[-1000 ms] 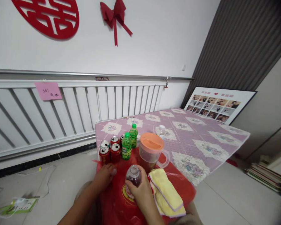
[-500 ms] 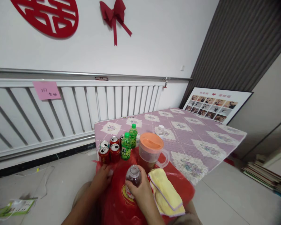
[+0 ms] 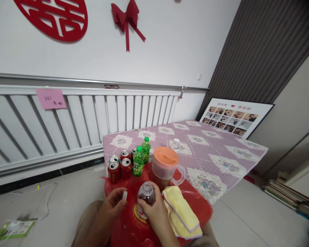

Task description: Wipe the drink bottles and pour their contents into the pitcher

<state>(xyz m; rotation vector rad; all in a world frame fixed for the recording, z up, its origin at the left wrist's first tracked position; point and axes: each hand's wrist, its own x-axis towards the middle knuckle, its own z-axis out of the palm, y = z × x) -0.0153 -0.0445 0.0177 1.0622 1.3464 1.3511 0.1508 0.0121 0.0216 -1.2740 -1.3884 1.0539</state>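
My right hand is wrapped round a clear uncapped bottle of dark drink, which stands upright on the red plastic bag at the table's near edge. To its left, my left hand is raised a little off the bag and pinches a small white bottle cap between thumb and fingers. Just behind the bottle stands a clear pitcher with an orange lid holding some brown liquid. A folded yellow cloth lies to the right of my right hand.
Several red cans, two green bottles and a small clear bottle stand on the purple patterned tablecloth. White railing and wall behind. A photo board leans at right; papers lie on the floor left.
My left hand lifted off the red bag and now shows the white cap pinched in its fingers. The right hand and bottle stayed put; the view shifted slightly.
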